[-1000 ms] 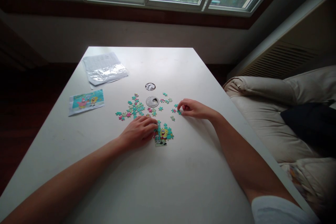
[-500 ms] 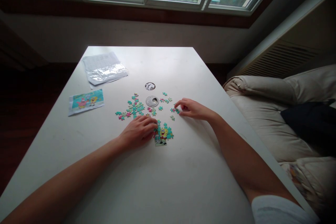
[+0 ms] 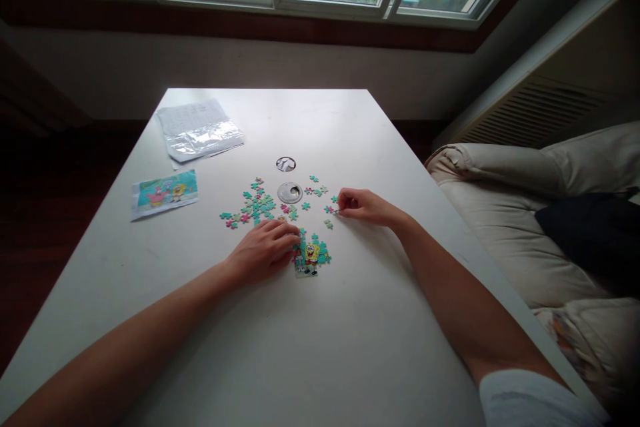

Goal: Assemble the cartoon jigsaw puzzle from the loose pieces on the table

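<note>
A partly joined jigsaw puzzle [image 3: 312, 255] with a yellow cartoon figure lies on the white table. My left hand [image 3: 266, 245] rests palm down at its left edge, fingers laid out loosely and the fingertips touching that side. What lies under the palm is hidden. Off to the right, my right hand [image 3: 365, 205] has thumb and forefinger pinched on a small puzzle piece, mostly covered by the fingers. Just left of those fingertips is a pink and green puzzle piece [image 3: 329, 209]. Loose puzzle pieces [image 3: 260, 203] lie scattered beyond my left hand.
Two round cable-hole fittings [image 3: 290, 193] are set in the white table [image 3: 310, 353]. A picture sheet [image 3: 165, 195] of the cartoon and a clear plastic bag with paper [image 3: 200, 130] lie at the left. A cushioned seat [image 3: 480, 193] stands along the right side.
My right hand's thumb and forefinger have closed from a spread pose onto a puzzle piece, and the hand has shifted slightly. My left hand and the joined puzzle have stayed put.
</note>
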### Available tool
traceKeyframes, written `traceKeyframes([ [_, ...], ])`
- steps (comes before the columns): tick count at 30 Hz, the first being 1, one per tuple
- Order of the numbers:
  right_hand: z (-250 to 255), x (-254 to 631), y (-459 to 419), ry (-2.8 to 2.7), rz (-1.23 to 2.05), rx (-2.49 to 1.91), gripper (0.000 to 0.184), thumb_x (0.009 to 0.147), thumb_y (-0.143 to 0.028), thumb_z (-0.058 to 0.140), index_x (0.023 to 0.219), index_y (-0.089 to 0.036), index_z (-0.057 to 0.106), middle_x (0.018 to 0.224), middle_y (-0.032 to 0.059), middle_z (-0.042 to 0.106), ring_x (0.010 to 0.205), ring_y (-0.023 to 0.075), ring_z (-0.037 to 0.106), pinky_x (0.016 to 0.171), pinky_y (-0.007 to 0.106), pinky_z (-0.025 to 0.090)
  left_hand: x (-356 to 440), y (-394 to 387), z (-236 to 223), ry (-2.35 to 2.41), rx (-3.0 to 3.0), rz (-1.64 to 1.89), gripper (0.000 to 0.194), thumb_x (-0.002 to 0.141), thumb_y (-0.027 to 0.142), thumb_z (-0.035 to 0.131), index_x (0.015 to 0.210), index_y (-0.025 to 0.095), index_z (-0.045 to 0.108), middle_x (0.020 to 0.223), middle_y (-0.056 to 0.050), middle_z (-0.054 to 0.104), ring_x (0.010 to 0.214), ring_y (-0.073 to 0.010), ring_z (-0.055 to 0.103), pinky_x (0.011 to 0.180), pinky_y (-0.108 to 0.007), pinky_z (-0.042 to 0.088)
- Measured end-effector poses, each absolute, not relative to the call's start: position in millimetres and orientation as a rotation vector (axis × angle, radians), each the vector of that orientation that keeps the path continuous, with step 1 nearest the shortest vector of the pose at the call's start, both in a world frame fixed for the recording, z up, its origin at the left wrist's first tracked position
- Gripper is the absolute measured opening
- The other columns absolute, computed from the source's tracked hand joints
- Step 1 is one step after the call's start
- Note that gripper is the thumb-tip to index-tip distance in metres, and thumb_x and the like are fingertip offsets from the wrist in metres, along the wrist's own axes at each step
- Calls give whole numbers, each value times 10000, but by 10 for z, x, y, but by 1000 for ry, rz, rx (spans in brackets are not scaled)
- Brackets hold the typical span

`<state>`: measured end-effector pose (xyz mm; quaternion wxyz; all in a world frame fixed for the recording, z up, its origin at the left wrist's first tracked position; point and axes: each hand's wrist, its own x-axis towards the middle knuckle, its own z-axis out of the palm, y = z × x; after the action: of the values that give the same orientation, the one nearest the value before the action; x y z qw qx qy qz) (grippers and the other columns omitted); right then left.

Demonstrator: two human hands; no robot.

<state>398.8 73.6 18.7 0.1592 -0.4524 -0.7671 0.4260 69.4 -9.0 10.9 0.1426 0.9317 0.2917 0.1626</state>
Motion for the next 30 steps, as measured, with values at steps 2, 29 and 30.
traceKeyframes([
  [2,161,3983,741,-2158,1208,-1290,182,792,-342,683,863,-195,603,761,-11,580,688,135,486,651,271,392,696,-88,114,840,2689,467,213,1023,269,472,1181,242,611,1304,-51,645,1160,-229,565,990,-393,420],
  [29,147,3482,472,-1263,1670,-1120,311,766,-390,814,895,-199,606,1052,73,755,954,188,678,841,337,496,691,-85,111,840,2695,485,209,1013,261,482,1171,242,616,1289,-59,650,1146,-225,573,987,-387,428],
  [30,137,3487,481,-1244,1666,-1129,304,752,-381,825,878,-195,620,1064,67,745,939,174,664,829,323,493,693,-85,113,839,2694,486,210,1013,260,481,1173,243,616,1289,-60,650,1145,-225,574,989,-387,428],
])
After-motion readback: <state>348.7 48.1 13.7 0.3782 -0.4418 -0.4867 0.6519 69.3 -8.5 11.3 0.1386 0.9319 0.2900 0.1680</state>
